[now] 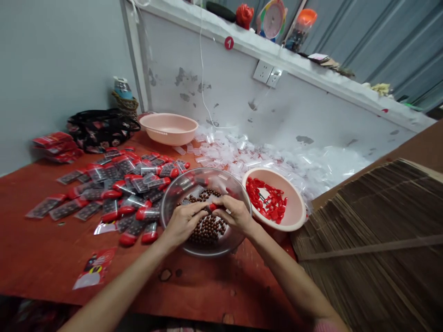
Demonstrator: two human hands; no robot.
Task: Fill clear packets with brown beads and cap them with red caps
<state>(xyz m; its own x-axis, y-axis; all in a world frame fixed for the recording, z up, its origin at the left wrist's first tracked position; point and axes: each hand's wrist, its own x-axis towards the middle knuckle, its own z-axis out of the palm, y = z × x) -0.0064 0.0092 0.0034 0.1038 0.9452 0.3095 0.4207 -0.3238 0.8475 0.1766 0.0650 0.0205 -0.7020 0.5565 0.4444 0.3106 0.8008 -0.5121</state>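
Note:
Over a wide clear bowl (168,203), my left hand (184,223) and my right hand (236,213) meet, their fingers closed on one small piece with a red cap (212,207). My fingers cover most of this piece. Shiny brown balls (207,229) lie in the bowl below both hands. Beside the bowl on the right, a pink basin (294,216) contains many loose red caps (272,205). To the left spreads a heap of clear flat cases with red caps (128,182), filled with dark balls.
Clear plastic sleeves (235,152) are piled along the wall. A second pink basin (169,133) and a black flowered bag (100,131) stand at the back left. Stacked cardboard (377,249) blocks the right side. A printed card (95,267) lies on the red table (145,281).

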